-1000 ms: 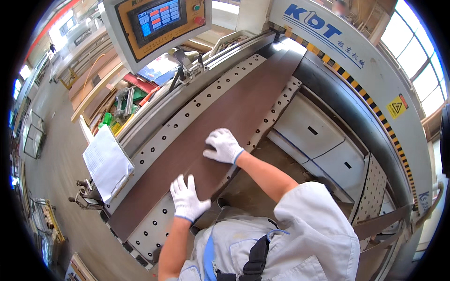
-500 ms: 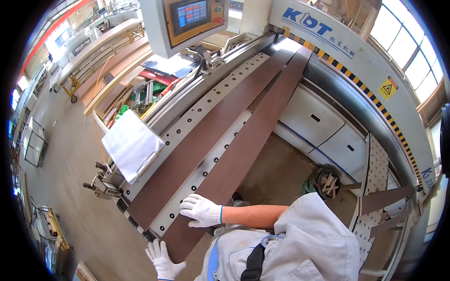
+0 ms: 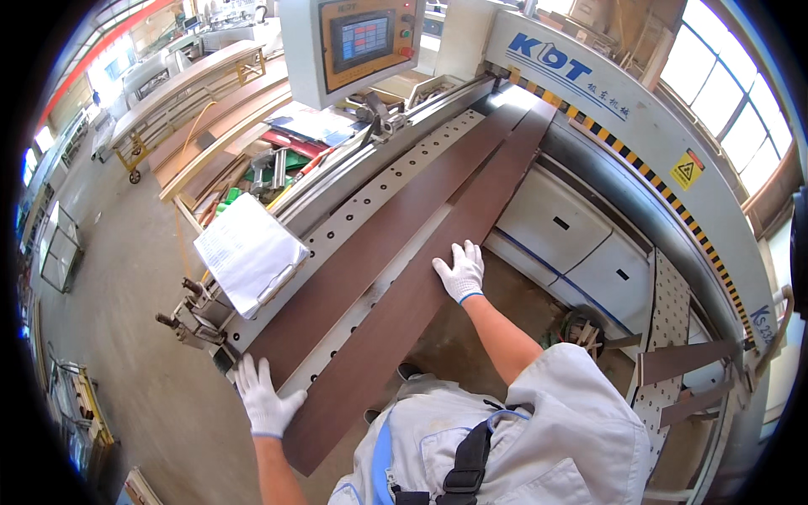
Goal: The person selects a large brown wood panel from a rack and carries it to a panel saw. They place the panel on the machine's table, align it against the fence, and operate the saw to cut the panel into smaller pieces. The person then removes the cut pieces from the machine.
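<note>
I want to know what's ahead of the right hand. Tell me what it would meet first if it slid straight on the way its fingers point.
The right hand lies flat on the near brown board, fingers pointing up along it. Going straight on, it would probably just ride along that board's surface toward the machine housing; nothing else shows in the line, though depth is unclear.

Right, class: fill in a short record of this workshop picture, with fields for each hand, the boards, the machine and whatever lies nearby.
Left hand: left hand, white glove, fingers spread, at the near end of the boards, beside the right board's left edge.
Right hand: right hand, white glove, flat on the right board's right edge.
Boards: two long dark brown boards, left board and right board, side by side on the perforated machine table.
Machine: control panel with a screen at the far end.
Nearby: clipboard with paper left of the table.
</note>
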Available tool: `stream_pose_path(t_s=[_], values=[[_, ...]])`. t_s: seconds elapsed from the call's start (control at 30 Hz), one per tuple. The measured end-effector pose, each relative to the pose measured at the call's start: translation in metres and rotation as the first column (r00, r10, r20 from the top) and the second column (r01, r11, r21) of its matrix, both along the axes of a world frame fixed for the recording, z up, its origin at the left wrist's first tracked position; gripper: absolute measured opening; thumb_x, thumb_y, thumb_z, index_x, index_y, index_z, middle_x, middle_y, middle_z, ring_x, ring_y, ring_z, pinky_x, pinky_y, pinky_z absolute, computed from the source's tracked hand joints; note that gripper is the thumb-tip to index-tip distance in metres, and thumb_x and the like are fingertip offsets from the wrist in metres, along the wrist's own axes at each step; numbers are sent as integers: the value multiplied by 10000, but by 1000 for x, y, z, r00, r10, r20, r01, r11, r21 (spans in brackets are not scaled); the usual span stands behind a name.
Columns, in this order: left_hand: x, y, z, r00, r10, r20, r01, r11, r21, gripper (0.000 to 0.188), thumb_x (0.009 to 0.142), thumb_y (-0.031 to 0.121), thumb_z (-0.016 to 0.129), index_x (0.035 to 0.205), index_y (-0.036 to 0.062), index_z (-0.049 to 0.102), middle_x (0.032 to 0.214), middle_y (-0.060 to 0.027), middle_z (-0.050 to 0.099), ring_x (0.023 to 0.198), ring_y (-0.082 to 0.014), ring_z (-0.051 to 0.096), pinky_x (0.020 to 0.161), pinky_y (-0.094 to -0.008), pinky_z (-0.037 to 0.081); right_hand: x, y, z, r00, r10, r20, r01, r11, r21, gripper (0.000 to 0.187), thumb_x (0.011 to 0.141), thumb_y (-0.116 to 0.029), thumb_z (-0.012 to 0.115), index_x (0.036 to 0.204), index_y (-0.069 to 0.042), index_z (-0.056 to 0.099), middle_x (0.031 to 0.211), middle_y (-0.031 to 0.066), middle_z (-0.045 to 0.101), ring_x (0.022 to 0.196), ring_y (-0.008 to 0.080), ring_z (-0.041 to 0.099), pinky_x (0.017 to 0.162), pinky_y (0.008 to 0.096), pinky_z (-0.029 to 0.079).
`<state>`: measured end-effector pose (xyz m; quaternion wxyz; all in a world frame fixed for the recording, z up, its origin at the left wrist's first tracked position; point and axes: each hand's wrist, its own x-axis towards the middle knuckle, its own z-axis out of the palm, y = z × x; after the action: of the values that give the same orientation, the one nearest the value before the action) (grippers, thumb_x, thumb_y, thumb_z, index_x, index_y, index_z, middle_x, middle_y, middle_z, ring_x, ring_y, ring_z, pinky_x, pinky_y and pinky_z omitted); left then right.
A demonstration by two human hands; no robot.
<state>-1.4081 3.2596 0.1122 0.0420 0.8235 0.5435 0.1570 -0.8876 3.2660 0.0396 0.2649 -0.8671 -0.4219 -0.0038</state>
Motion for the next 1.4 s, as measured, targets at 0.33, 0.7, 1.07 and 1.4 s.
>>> stream_pose_path(t_s=[0.33, 0.7, 1.07, 1.4], values=[[-3, 37, -23, 986, 125, -108, -140, 980, -142, 1157, 530, 520, 921, 1465, 7, 474, 1459, -253, 477, 1415, -475, 387, 1224, -588, 301, -16, 9, -6, 999, 32, -12, -32, 999, 21, 881, 860, -591, 736, 1471, 18, 559, 1641, 304, 345, 1560, 480, 231, 1293, 545, 173], [-112, -26, -38, 989, 132, -67, -135, 990, -39, 1133, 459, 476, 945, 1372, -28, 502, 1418, -268, 509, 1357, -466, 432, 1187, -580, 348, -96, -26, 5, 987, 159, 15, -159, 987, -31, 752, 870, -539, 726, 1415, -32, 613, 1602, 287, 410, 1517, 479, 303, 1261, 604, 177], [-119, -80, -6, 994, 86, -67, -79, 991, 108, 653, 817, 413, 765, 1279, -31, 643, 1319, -266, 620, 1301, -444, 536, 1100, -561, 442, -74, -27, -1, 997, 79, -8, -80, 997, -13, 898, 905, -596, 700, 1531, 16, 500, 1667, 291, 326, 1576, 483, 198, 1286, 530, 189], [-77, -28, -31, 986, 161, 50, -161, 987, -6, 1037, 480, 450, 933, 1321, -30, 561, 1365, -269, 545, 1300, -467, 476, 1157, -597, 372, -31, -2, 1, 999, 11, 30, -7, 991, -135, 939, 933, -633, 628, 1574, 23, 428, 1694, 267, 289, 1581, 459, 201, 1293, 517, 178]])
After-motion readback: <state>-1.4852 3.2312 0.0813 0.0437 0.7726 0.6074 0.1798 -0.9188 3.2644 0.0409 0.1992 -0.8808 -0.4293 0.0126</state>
